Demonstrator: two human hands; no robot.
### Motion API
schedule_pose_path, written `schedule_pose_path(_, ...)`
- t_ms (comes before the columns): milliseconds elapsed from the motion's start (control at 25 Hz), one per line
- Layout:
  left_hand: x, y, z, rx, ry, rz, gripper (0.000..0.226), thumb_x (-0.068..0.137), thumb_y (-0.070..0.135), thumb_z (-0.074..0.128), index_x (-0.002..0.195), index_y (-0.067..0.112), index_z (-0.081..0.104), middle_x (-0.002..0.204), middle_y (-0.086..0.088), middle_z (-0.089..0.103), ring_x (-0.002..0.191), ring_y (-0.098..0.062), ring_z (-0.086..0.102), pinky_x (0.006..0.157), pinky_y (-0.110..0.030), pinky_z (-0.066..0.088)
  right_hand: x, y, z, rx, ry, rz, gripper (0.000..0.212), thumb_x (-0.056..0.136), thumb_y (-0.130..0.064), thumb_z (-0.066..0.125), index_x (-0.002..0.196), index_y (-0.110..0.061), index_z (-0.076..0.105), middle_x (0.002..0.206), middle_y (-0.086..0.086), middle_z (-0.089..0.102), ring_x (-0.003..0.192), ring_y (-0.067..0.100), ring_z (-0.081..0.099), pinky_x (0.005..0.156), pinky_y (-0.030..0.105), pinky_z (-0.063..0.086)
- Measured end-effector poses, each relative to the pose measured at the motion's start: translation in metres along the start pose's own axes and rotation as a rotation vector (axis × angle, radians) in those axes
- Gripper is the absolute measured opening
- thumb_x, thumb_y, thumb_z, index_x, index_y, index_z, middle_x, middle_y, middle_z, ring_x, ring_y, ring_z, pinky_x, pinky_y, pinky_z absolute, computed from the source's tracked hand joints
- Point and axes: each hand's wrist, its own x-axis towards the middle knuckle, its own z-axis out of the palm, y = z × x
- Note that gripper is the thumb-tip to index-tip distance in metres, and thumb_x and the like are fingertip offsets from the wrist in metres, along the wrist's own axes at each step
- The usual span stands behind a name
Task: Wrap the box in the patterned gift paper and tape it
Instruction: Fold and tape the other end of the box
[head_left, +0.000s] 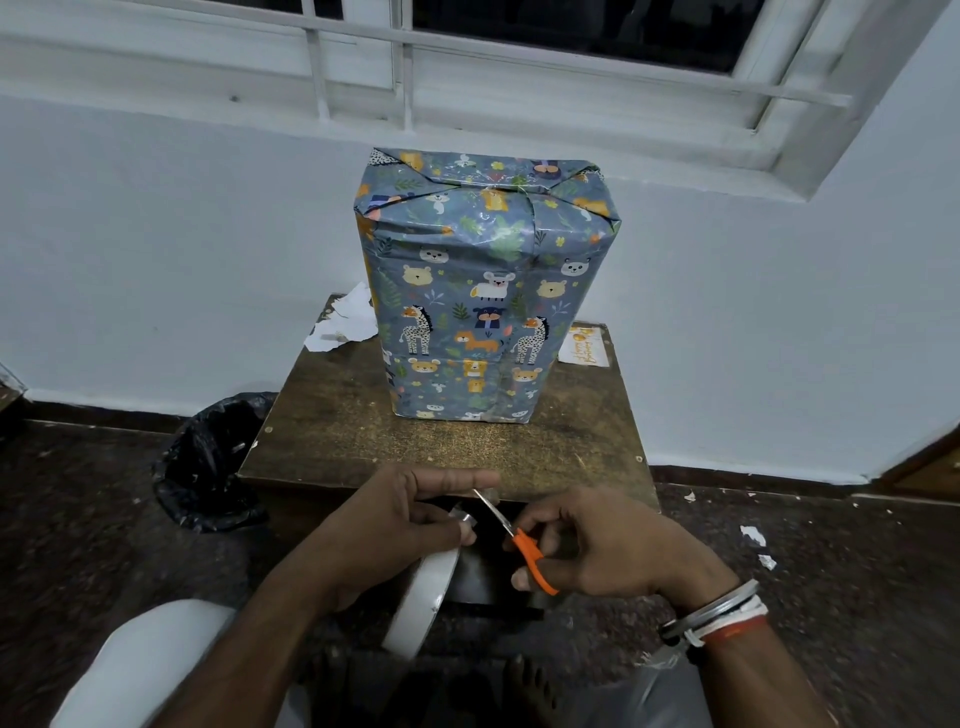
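Box (478, 291) fully wrapped in animal-print paper, upright at centre of table (332, 431), top flaps folded in. In front, below table edge: L hand (410, 514) pinches clear tape strip (464, 516); R hand (608, 551) grips orange-handled scissors (519, 540), blades at strip. Torn paper scraps (345, 322) at table's back-L corner, printed card (584, 345) back-R. Black bin bag (208, 467) on floor, L of table.
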Motion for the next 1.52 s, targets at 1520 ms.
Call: schedule_pose_path(1520,-0.003,0.012,0.000,-0.457,0.126,0.181,0.071,0.085,-0.019,0.065,0.139,0.027,0.055,0.136,0.002,0.067,0.084,-0.014,0.072,0.076,-0.028,0.058,0.037,-0.063,0.010,0.911,0.661,0.046,0.015,0.092,-0.023,0.077,0.106,-0.017,0.078,0.091,0.003,0.080,0.092,0.016,0.076,0.085,0.026,0.060)
